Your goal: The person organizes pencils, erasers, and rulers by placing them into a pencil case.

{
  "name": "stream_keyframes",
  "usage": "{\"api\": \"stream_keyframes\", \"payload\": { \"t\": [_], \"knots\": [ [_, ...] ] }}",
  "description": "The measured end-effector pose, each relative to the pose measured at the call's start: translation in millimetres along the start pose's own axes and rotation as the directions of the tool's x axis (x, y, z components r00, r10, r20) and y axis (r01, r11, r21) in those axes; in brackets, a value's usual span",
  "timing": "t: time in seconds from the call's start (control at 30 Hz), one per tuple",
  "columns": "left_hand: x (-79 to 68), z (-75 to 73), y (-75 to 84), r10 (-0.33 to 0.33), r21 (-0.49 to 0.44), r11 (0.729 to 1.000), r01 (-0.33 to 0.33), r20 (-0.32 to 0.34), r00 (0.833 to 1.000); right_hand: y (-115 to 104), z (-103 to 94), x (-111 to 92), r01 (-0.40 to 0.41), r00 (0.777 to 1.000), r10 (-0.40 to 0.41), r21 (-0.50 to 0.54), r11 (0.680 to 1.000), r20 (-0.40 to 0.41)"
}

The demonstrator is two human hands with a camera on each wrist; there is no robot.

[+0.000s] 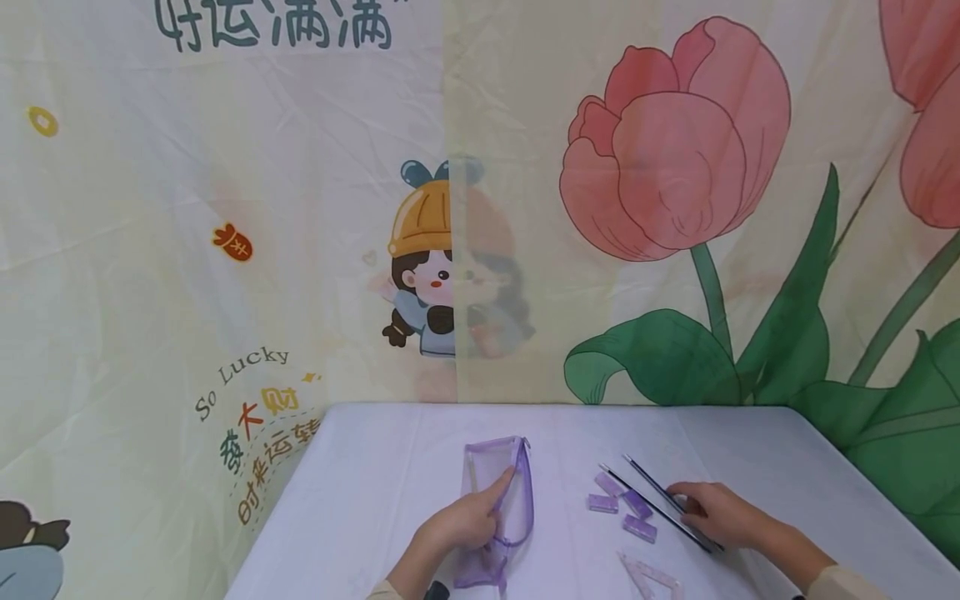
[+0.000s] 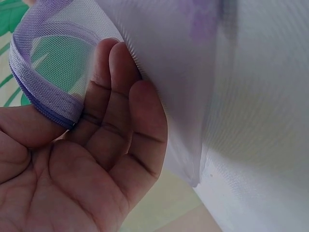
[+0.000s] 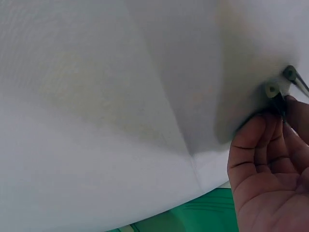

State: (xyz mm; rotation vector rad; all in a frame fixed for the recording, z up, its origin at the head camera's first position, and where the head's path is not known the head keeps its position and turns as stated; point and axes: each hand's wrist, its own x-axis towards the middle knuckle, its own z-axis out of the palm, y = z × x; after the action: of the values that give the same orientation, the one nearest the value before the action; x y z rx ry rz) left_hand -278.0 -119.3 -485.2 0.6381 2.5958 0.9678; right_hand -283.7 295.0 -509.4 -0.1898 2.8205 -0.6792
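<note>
A purple mesh pencil case (image 1: 525, 508) lies on the table with its zip parted into a wide gap. My left hand (image 1: 474, 518) grips it at the zip edge, the index finger stretched along the mesh. In the left wrist view, the thumb is outside the purple zip band (image 2: 46, 104) and the fingers lie against the mesh. My right hand (image 1: 723, 512) pinches a dark pencil (image 1: 652, 481) between thumb and fingertips. A second dark pencil (image 1: 656, 508) lies right beside it, almost parallel. The right wrist view shows both round pencil ends, one at the fingertips (image 3: 256, 128).
Several small purple erasers (image 1: 640, 528) lie between the case and the pencils. A clear set square (image 1: 666, 575) is at the table's near edge. The white-covered table (image 1: 390, 467) meets a printed cloth backdrop (image 1: 510, 375) behind.
</note>
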Motion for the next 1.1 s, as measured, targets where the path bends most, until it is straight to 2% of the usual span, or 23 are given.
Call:
{"api": "stream_keyframes", "payload": {
  "t": [0.1, 0.33, 0.63, 0.83, 1.1],
  "knots": [
    [0.3, 0.8, 1.1, 0.000, 0.003, 1.000, 0.000, -0.001, 1.000, 0, -1.3, -3, -0.013, 1.000, 0.012, 0.015, 1.000, 0.024],
    [-0.5, 1.8, -0.1, -0.004, -0.005, 1.000, 0.004, -0.002, 1.000, 5, -1.9, -7, 0.068, 0.996, -0.070, 0.059, 0.996, 0.047],
    [1.3, 2.4, -0.7, 0.004, 0.014, 1.000, -0.004, -0.011, 1.000, 8, -1.1, -8, 0.037, 0.999, -0.040, 0.100, 0.994, 0.022],
    [1.9, 3.2, -1.1, 0.006, -0.007, 1.000, -0.006, -0.008, 1.000, 10, -2.3, -8, 0.042, 0.999, -0.043, 0.129, 0.991, 0.004],
    [1.0, 3.4, 1.7, 0.006, -0.016, 1.000, -0.007, -0.013, 1.000, 9, -1.4, -6, 0.020, 0.999, -0.015, 0.112, 0.994, -0.050]
  ]
}}
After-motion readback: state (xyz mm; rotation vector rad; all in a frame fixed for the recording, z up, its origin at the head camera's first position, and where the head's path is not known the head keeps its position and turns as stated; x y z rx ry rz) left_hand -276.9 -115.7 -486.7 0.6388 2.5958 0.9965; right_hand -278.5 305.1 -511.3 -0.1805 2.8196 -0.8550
